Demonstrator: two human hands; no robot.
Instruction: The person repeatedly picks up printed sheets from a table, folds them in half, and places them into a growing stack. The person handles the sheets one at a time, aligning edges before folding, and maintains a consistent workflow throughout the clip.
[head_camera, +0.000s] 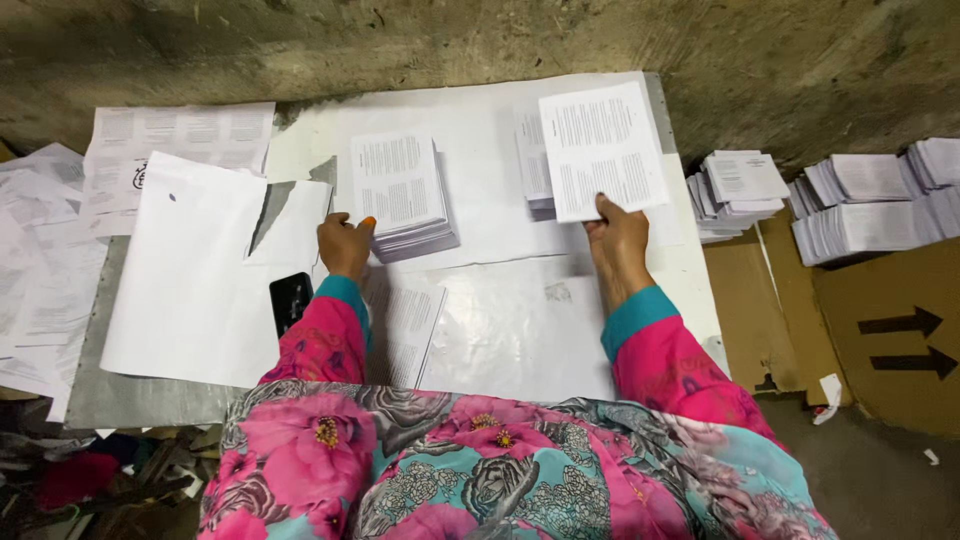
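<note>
The right hand (618, 238) pinches the near edge of a single white printed paper sheet (603, 150), thumb on top and fingers under it, so its grip is clamped on that sheet. The sheet lies lifted and slightly fanned over a stack of printed white leaflets (532, 165) near the far right corner of the table (120, 400), a low grey surface covered with large white paper. The left hand (344, 245) rests at the near left corner of a second, thicker pile of printed white sheets (402, 195) near the middle of the far edge; its fingers are curled together against the pile's side, touching it but, as far as can be seen, not clamped on anything.

The single sheet looks thin, light and floppy; it would sag or crease if held by one corner alone, and it likely slides easily over the sheets beneath. A pinch at the middle of the near edge, as here, seems the steadiest place to take it.

A black phone (290, 300) lies near the front edge beside the left sleeve. A large blank white paper (190, 270) covers the left side. Off the right edge, bundles of folded printed leaflets (870, 205) sit on brown cardboard (880, 330).
</note>
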